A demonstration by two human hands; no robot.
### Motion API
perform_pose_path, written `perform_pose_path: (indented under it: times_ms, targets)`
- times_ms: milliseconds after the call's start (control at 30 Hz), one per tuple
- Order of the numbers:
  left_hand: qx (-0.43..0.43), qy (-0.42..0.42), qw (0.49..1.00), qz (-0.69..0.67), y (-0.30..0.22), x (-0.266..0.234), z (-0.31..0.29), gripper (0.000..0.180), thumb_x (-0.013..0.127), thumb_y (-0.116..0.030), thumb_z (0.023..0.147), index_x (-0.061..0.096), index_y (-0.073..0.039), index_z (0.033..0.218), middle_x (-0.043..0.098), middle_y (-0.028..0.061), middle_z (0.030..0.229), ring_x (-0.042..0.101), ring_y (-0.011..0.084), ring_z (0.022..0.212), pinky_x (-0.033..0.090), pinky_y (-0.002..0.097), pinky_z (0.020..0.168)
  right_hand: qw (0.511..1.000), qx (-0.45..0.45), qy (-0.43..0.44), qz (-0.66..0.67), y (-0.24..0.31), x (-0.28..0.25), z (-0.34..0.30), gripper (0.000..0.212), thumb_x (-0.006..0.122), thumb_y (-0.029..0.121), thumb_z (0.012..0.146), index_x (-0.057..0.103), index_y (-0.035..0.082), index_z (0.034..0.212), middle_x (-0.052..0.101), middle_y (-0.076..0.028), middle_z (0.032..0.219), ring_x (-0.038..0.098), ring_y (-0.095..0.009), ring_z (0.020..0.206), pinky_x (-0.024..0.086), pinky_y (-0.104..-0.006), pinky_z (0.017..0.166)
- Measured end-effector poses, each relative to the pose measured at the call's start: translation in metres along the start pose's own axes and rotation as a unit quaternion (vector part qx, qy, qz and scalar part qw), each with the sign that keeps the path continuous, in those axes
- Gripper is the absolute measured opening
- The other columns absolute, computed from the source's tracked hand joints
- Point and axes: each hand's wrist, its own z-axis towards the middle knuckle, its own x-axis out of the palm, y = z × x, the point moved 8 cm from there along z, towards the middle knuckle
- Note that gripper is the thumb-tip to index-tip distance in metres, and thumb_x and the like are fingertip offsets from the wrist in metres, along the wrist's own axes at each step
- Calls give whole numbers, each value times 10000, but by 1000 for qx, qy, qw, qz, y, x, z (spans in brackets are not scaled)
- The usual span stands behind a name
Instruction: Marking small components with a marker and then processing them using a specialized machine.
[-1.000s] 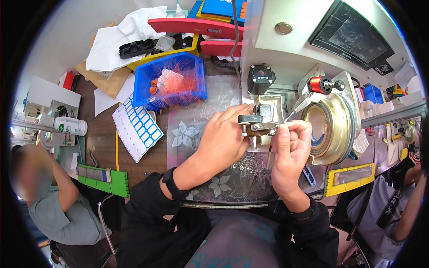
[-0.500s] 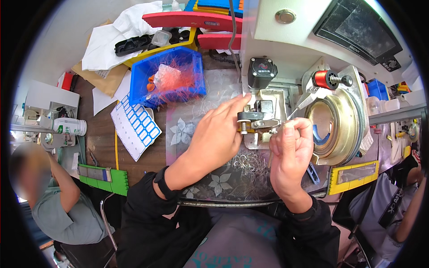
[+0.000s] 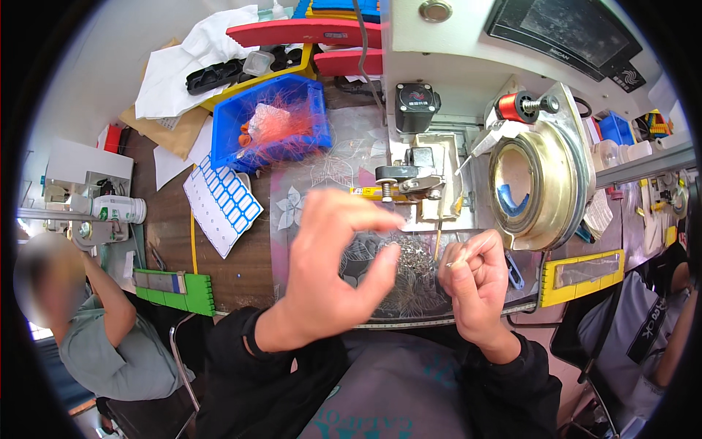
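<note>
Two hands | left hand (image 3: 333,271) off clamp (image 3: 402,181), open | right hand (image 3: 475,282) pinching wire (image 3: 437,245)

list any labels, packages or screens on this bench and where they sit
White sheet of blue-edged rectangular stickers: lying left of the left hand.
White round bottle with green label: on its side, far left.
Dark tilted screen: top right, on the pale machine.

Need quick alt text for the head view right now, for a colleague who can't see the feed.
A person's left hand hovers open, thumb and forefinger curved, over a pile of small metal parts on a clear floral mat, while the right hand pinches a thin wire. Behind sit a small clamp fixture, a brass ring and a blue bin.
</note>
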Motion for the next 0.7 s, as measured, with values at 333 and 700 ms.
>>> perform_pose_path:
  times_ms: [333,700]
  targets:
    - [-59,58,991,-101,-8,37,-9,141,784,-24,783,708,-56,897,696,54,858,597,196,794,443,327,778,999,23,25,20,0,2,1,168,583,17,1005,436,44,1080,577,-19,910,488,-12,743,380,-181,634]
    - [-73,6,995,-74,-13,41,-7,140,743,33,804,664,-32,899,674,84,856,583,250,787,452,344,727,999,47,-2,18,0,3,2,136,616,42,999,486,41,1039,594,-12,888,510,-16,756,404,-191,652]
